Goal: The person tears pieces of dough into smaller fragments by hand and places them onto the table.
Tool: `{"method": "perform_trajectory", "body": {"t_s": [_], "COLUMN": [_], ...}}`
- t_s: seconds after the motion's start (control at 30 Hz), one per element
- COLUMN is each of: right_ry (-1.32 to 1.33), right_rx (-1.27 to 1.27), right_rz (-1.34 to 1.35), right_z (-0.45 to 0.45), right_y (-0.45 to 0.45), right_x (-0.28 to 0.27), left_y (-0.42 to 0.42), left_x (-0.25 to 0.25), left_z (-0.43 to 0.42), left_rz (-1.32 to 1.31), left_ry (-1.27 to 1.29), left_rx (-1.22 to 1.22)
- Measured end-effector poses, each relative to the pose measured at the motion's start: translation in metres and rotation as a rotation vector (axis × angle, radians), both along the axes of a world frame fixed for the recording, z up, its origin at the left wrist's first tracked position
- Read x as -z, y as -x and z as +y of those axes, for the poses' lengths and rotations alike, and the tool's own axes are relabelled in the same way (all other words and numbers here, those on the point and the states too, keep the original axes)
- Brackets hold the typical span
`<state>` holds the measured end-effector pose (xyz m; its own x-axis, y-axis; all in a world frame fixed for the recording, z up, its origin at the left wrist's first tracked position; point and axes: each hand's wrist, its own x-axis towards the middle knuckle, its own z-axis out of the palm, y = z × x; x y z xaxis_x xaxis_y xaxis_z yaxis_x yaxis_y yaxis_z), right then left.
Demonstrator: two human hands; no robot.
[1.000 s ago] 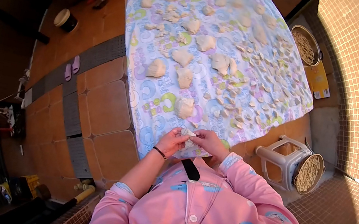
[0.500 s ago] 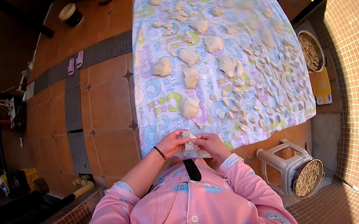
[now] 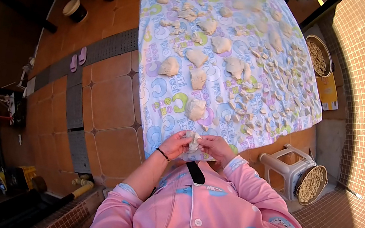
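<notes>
At the near edge of the cloth, my left hand (image 3: 177, 143) and my right hand (image 3: 216, 148) are close together. Between them is a pale, dough-like lump (image 3: 193, 141), pinched by the fingers of both. Its underside is partly hidden by my fingers. Just beyond my hands a larger whitish lump (image 3: 195, 109) lies on the patterned cloth (image 3: 154, 109). Farther off are several more lumps, among them a rounded one (image 3: 169, 67). Many small torn bits (image 3: 252, 119) are scattered over the right side of the cloth.
To the right, a round pan of pale pieces (image 3: 311, 184) rests by a white plastic stool (image 3: 281, 164). Another filled pan (image 3: 317, 55) stands beyond, near a yellow box (image 3: 327, 93). On the tiled floor at left are pink slippers (image 3: 78, 60) and a bucket (image 3: 74, 10).
The view has shifted slightly, so the cloth appears a little farther right. Both hands stay in nearly the same place, still pinching the pale lump.
</notes>
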<state>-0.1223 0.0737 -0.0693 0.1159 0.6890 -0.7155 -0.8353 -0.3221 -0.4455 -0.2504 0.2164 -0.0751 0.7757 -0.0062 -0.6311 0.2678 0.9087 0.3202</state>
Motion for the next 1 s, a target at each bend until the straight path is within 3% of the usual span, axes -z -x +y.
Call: {"method": "perform_trajectory", "body": {"t_s": [0.07,0.13,0.27,0.43,0.77,0.83,1.0], "right_ry": [-0.011,0.100,0.140,0.187,0.075,0.131,0.135], "right_rx": [0.010,-0.017,-0.095,-0.416,-0.481,-0.578,-0.540], "right_rz": [0.002,-0.355,-0.637,-1.177,-1.453,-1.511,-1.623], "right_z": [-0.001,-0.001,-0.004,0.007,0.016,0.016,0.019], "right_y": [-0.004,-0.010,-0.011,0.006,0.020,0.019,0.020], "right_x": [0.003,0.008,0.022,0.004,0.014,0.003,-0.013], "left_y": [0.001,0.006,0.015,0.014,0.008,0.011,0.020], "left_x": [0.005,0.015,0.024,0.020,0.018,0.019,0.021], "left_z": [0.000,0.001,0.011,0.007,-0.004,-0.003,0.005], "left_rz": [0.019,0.074,0.109,0.223,0.269,0.264,0.203], "left_ry": [-0.002,-0.041,-0.071,-0.171,-0.274,-0.261,-0.190], "left_rx": [-0.072,-0.144,-0.183,-0.131,0.012,-0.010,-0.128]}}
